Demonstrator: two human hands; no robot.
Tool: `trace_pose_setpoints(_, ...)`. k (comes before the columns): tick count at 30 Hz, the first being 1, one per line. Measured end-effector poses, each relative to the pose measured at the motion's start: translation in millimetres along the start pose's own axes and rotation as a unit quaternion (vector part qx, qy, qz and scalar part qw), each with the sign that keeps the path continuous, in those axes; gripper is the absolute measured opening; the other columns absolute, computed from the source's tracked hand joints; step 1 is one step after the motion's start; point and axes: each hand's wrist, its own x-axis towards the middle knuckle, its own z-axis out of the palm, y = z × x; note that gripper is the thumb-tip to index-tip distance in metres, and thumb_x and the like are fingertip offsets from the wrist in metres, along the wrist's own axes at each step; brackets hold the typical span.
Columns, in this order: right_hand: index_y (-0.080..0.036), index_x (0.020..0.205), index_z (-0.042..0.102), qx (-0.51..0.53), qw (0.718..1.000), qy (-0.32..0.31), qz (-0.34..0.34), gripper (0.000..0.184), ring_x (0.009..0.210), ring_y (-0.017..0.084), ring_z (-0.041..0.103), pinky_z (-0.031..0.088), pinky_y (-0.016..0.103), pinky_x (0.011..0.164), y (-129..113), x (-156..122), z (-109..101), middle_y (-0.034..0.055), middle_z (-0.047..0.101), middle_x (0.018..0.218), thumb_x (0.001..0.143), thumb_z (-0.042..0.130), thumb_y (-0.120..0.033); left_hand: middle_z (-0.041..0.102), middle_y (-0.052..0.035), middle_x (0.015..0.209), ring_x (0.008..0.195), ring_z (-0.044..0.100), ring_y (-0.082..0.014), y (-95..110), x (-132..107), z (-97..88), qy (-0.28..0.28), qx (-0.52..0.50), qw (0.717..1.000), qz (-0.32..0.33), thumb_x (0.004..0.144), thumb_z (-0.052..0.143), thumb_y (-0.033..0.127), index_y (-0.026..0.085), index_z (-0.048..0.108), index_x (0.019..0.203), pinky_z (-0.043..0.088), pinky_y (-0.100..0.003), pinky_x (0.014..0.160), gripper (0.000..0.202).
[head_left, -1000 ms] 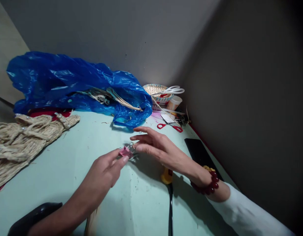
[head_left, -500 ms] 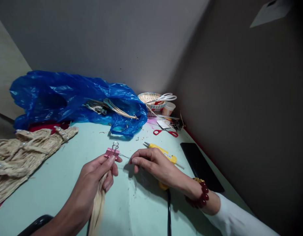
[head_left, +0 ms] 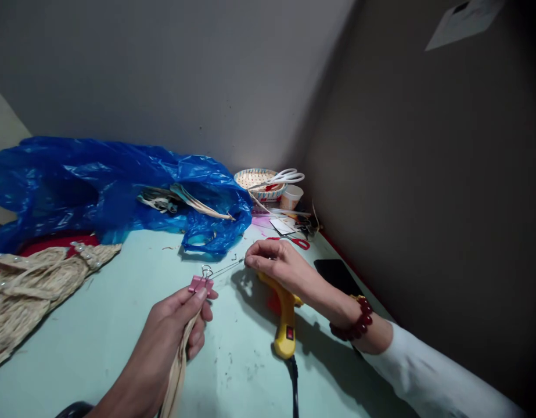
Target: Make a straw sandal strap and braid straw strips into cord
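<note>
Closed around a pink binder clip [head_left: 200,284], my left hand [head_left: 180,316] holds it upright between thumb and fingers. A bundle of pale, raffia-like strips [head_left: 177,371] hangs down from that grip. From the clip a thin dark wire or thread [head_left: 226,269] runs up to the right. My right hand [head_left: 274,261] pinches its other end between thumb and forefinger, and it looks taut. Below my right hand lies a yellow glue gun [head_left: 287,328] with a red switch and black cord; the hand hides its front part.
A blue plastic bag [head_left: 97,180] with strips inside spreads along the wall. Braided straw work with beads [head_left: 36,284] lies at left. At the back stand a woven basket [head_left: 259,183] with white-handled scissors [head_left: 287,177] and a paper cup [head_left: 291,198]. Red scissors [head_left: 301,244] and a black phone-like slab [head_left: 335,276] lie right.
My right hand has moved up and away from the clip, so a longer stretch of wire or thread shows. My left hand keeps its grip. The view has shifted slightly right.
</note>
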Motion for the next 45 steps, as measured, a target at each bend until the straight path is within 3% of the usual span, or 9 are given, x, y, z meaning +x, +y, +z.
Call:
trace_pose_setpoints(6, -0.021, 0.08, 0.045, 0.136, 0.991, 0.001, 0.009, 0.009, 0.075, 0.016, 0.063, 0.047, 0.027, 0.065, -1, 23, -3, 0.0059, 0.065, 0.088, 0.081, 0.052, -0.027, 0.055, 0.0039, 0.059, 0.037, 0.036, -0.0032, -3, 22, 22.0, -0.011, 0.013, 1.0, -0.003, 0.079, 0.069, 0.04, 0.014, 0.063, 0.079, 0.027, -0.013, 0.031, 0.027)
trace_pose_setpoints(9, -0.023, 0.082, 0.039, 0.142, 0.99, -0.009, 0.005, 0.008, 0.066, 0.014, 0.061, 0.047, 0.027, 0.062, 1, 35, -6, 0.0036, 0.063, 0.08, 0.08, 0.044, -0.028, 0.055, 0.0043, 0.058, 0.037, 0.036, -0.0036, -3, 30, 24.8, -0.019, 0.013, 1.0, -0.006, 0.079, 0.068, 0.039, 0.015, 0.062, 0.079, 0.028, -0.013, 0.03, 0.025)
trace_pose_setpoints(11, -0.022, 0.081, 0.043, 0.107, 0.994, -0.019, -0.007, 0.006, 0.062, 0.012, 0.056, 0.045, 0.025, 0.06, 2, 42, -10, 0.0003, 0.059, 0.073, 0.08, 0.046, -0.027, 0.054, 0.0046, 0.057, 0.036, 0.036, -0.0037, -3, 33, 24.1, -0.025, 0.009, 1.0, -0.009, 0.077, 0.07, 0.04, 0.015, 0.062, 0.078, 0.028, -0.013, 0.029, 0.027)
trace_pose_setpoints(15, -0.017, 0.078, 0.063, -0.032, 0.996, -0.065, -0.049, 0.007, 0.06, 0.011, 0.048, 0.038, 0.024, 0.059, 5, 52, -20, -0.0031, 0.055, 0.066, 0.076, 0.067, -0.022, 0.055, 0.0042, 0.057, 0.033, 0.033, -0.0032, -5, 35, 21.7, -0.028, 0.004, 0.999, -0.019, 0.076, 0.072, 0.042, 0.016, 0.062, 0.081, 0.027, -0.013, 0.028, 0.029)
trace_pose_setpoints(20, -0.016, 0.079, 0.072, -0.142, 0.977, -0.124, -0.096, 0.009, 0.07, 0.014, 0.056, 0.041, 0.025, 0.065, 10, 56, -25, 0.0004, 0.065, 0.075, 0.082, 0.07, -0.025, 0.055, 0.0036, 0.058, 0.03, 0.033, -0.003, -8, 37, 21.1, -0.023, -0.002, 0.999, -0.035, 0.078, 0.071, 0.043, 0.016, 0.064, 0.081, 0.027, -0.014, 0.026, 0.029)
trace_pose_setpoints(25, -0.018, 0.093, 0.071, -0.157, 0.967, -0.159, -0.126, 0.017, 0.066, 0.012, 0.054, 0.043, 0.022, 0.061, 23, 58, -32, -0.0021, 0.062, 0.074, 0.088, 0.067, -0.034, 0.055, 0.0029, 0.058, 0.029, 0.032, -0.0028, -6, 38, 19.9, -0.021, -0.005, 0.998, -0.053, 0.077, 0.072, 0.046, 0.014, 0.066, 0.082, 0.027, -0.015, 0.025, 0.033)
trace_pose_setpoints(30, -0.019, 0.096, 0.067, -0.202, 0.95, -0.151, -0.182, 0.007, 0.076, 0.014, 0.058, 0.046, 0.024, 0.071, 28, 59, -35, -0.0004, 0.065, 0.086, 0.09, 0.064, -0.021, 0.057, 0.0035, 0.059, 0.03, 0.035, -0.0032, -9, 39, 16.0, -0.009, -0.01, 0.998, -0.065, 0.078, 0.072, 0.045, 0.017, 0.062, 0.089, 0.024, -0.014, 0.028, 0.031)
trace_pose_setpoints(37, -0.017, 0.087, 0.066, -0.312, 0.899, -0.158, -0.263, 0.012, 0.084, 0.017, 0.052, 0.042, 0.028, 0.076, 26, 63, -29, 0.0047, 0.059, 0.09, 0.093, 0.056, -0.012, 0.054, 0.0055, 0.053, 0.028, 0.036, -0.004, -8, 44, 15.0, -0.017, 0.025, 0.998, -0.053, 0.08, 0.068, 0.049, 0.015, 0.062, 0.09, 0.026, -0.014, 0.027, 0.035)
trace_pose_setpoints(45, -0.017, 0.08, 0.058, -0.404, 0.859, -0.176, -0.263, 0.022, 0.078, 0.016, 0.047, 0.039, 0.027, 0.069, 34, 54, -23, 0.0042, 0.052, 0.087, 0.097, 0.046, -0.009, 0.049, 0.0075, 0.041, 0.023, 0.034, -0.0057, -3, 46, 14.0, -0.033, 0.071, 0.995, -0.064, 0.077, 0.07, 0.053, 0.017, 0.059, 0.079, 0.025, -0.015, 0.026, 0.037)
